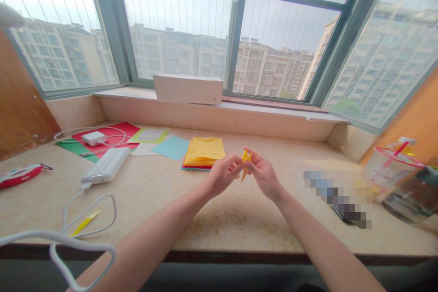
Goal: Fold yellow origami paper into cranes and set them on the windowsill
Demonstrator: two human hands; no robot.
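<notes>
Between my two hands is a small piece of folded yellow paper [245,159], with a narrow point hanging downward. My left hand [224,173] pinches it from the left side. Fingers of my right hand [263,172] are closed on it from the other side, the thumb pressed to its front. The finer folds are too small to make out. Just behind my left hand lies a stack of yellow paper squares [206,149], with red and blue sheets showing at the bottom.
Left on the counter [160,196] are a white power bank [106,165], a cable, a charger [94,138], coloured sheets [126,130], a yellow strip [86,222] and a red-and-white item [20,175]. A blurred flat object [337,198] and a cup with straw [393,164] stand right. A white box [188,89] rests on the sill.
</notes>
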